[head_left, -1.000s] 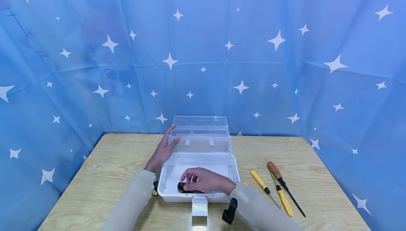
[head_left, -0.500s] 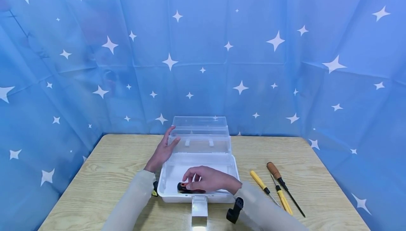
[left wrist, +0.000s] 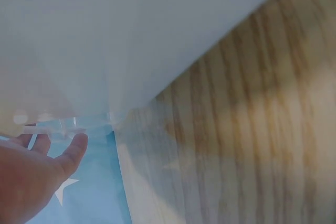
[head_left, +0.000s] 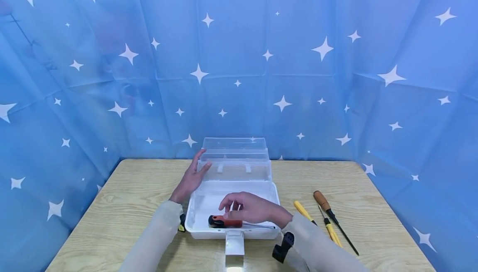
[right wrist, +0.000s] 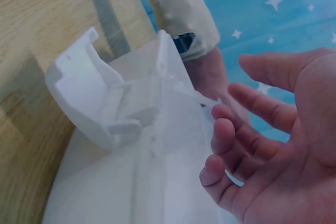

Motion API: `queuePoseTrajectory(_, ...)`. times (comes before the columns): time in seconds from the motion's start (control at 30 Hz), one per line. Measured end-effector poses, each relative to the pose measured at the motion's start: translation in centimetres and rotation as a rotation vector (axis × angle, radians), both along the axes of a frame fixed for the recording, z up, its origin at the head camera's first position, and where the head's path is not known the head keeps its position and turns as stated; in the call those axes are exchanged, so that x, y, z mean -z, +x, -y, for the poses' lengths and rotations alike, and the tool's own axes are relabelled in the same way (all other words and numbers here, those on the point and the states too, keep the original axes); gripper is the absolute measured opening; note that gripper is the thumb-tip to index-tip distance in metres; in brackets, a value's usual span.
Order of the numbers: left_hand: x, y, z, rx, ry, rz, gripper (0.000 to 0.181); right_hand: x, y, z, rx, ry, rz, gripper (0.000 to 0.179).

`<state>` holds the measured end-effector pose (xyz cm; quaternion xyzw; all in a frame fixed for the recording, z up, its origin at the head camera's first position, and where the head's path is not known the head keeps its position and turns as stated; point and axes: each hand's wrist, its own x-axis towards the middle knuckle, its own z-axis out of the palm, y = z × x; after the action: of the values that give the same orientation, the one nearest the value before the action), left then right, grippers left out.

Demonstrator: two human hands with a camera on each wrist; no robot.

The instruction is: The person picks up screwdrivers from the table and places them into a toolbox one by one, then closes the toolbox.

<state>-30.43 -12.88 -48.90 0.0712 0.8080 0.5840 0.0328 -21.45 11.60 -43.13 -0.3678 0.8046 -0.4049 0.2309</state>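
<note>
A screwdriver (head_left: 227, 222) with a red and black handle lies along the front inside a white toolbox (head_left: 198, 234), its metal shaft pointing right. Just above it hovers my right hand (head_left: 249, 206), fingers loosely bent and holding nothing; the right wrist view shows the palm (right wrist: 310, 145) facing the box, also with nothing in it. My left hand (head_left: 191, 179) holds the left edge of the raised clear lid (head_left: 239, 170), thumb on the front side and fingers behind. In the left wrist view the left hand (left wrist: 34, 177) is partly hidden by the box.
To the right on the wooden table (head_left: 149, 180) lie a brown-handled screwdriver (head_left: 322, 200) and two yellow-handled screwdrivers, one nearer (head_left: 303, 210) the box. The white latch (head_left: 235, 243) hangs down at the box front. A small black and yellow item (head_left: 182, 223) sits left of the box.
My right hand has let go of the red and black screwdriver and lifted slightly up and right, leaving it in the box. The left hand stays at the lid.
</note>
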Motion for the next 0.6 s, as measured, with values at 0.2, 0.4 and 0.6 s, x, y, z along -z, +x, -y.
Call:
queuePoseTrajectory(0.2,-0.2,0.2,0.0,0.003,-0.007,-0.001,0.067,-0.9,-0.3,-1.3,0.023,-0.040,-0.014,0.020)
queuePoseTrajectory(0.4,-0.4,0.3,0.0,0.007,-0.014,-0.007,0.069,-2.0,-0.4,-2.3,0.071,-0.036,-0.044,0.019)
queuePoseTrajectory(0.6,-0.4,0.2,0.0,0.010,-0.008,-0.005,0.069,-2.7,-0.7,-3.8,0.092,-0.060,-0.073,0.021)
